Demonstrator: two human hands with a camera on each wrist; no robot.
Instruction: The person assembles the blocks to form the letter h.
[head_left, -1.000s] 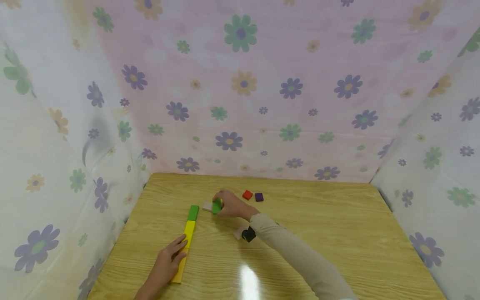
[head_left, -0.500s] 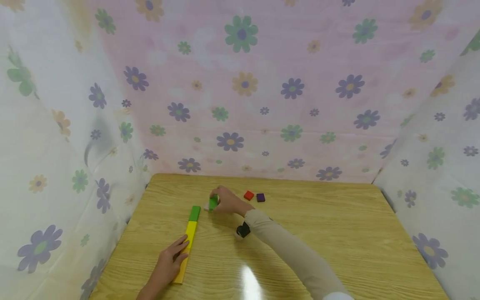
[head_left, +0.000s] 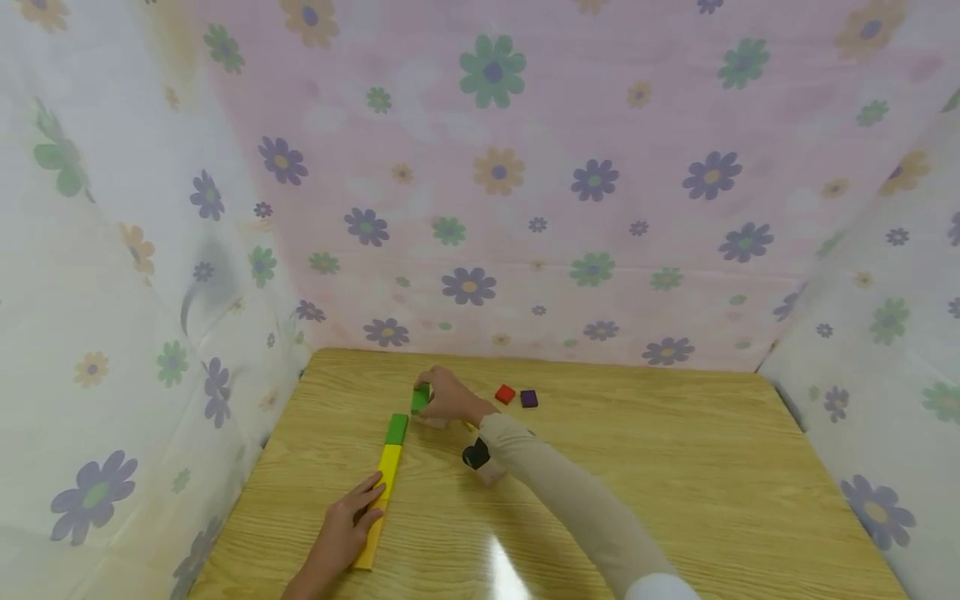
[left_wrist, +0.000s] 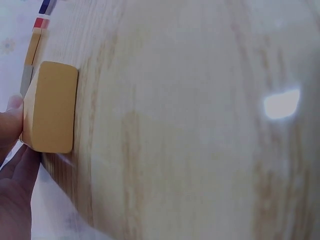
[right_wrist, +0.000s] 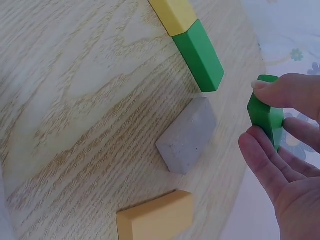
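Observation:
In the head view, my left hand [head_left: 341,537] rests on a straight row of flat blocks. Its fingers lie across the yellow block [head_left: 389,463], its thumb on the orange block [head_left: 368,552] at the near end. A green block [head_left: 397,428] forms the row's far end. Beyond it, my right hand [head_left: 450,397] pinches another green block [head_left: 421,399] between thumb and fingers. The right wrist view shows this held green block [right_wrist: 267,112] apart from the row's green block [right_wrist: 202,57]. A grey block [right_wrist: 189,136] lies beside that end of the row.
Another orange block [right_wrist: 156,217] lies past the grey one. A red block [head_left: 505,394] and a dark purple block [head_left: 528,398] sit farther right on the wooden table [head_left: 675,467]. Flowered cloth [head_left: 540,183] hangs at the back and both sides.
My right hand has moved left and farther away with the green block, leaving the grey block behind. My left hand stays on the row. The head view has shifted slightly.

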